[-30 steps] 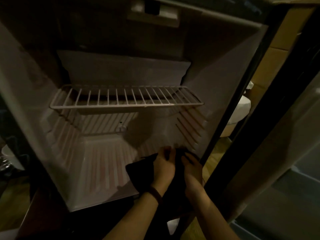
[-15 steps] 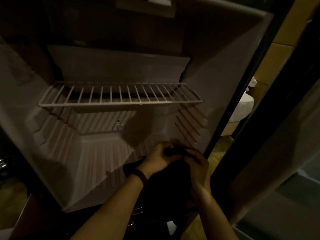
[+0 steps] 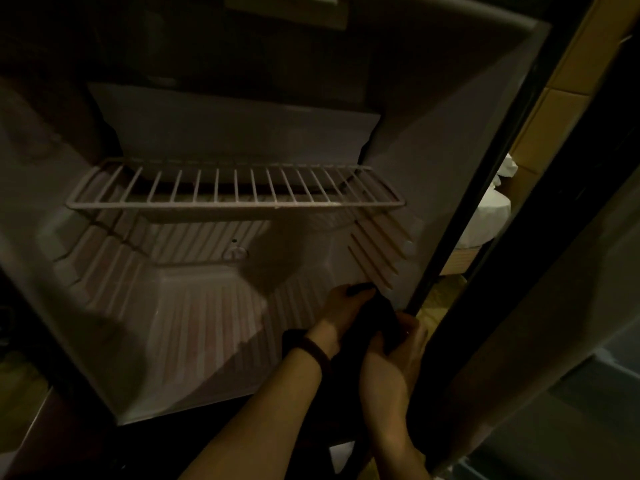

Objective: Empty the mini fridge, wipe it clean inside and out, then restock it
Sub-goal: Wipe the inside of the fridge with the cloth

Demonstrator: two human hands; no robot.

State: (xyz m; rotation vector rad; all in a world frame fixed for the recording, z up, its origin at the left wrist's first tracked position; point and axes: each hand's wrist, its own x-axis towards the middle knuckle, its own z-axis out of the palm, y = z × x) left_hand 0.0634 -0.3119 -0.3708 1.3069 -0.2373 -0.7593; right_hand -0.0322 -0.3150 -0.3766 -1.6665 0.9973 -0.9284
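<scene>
The mini fridge (image 3: 460,161) stands open in dim light, white inside, with nothing on its ribbed floor (image 3: 194,327). One white wire shelf (image 3: 235,199) spans it at mid height. A black cloth (image 3: 375,320) is bunched at the floor's front right corner, against the right wall. My left hand (image 3: 337,311), a dark band on its wrist, grips the cloth's far end. My right hand (image 3: 394,362) holds the near part of the cloth by the door frame.
The fridge's dark front edge (image 3: 450,237) runs diagonally just right of my hands. Beyond it are cardboard boxes (image 3: 561,109), something white (image 3: 491,216) and wooden floor. The open door panel (image 3: 554,341) fills the lower right. Dark furniture sits at the left.
Both hands have drawn the spread cloth into a tighter bunch and shifted slightly right, toward the fridge's front right corner. The view has tilted down a little.
</scene>
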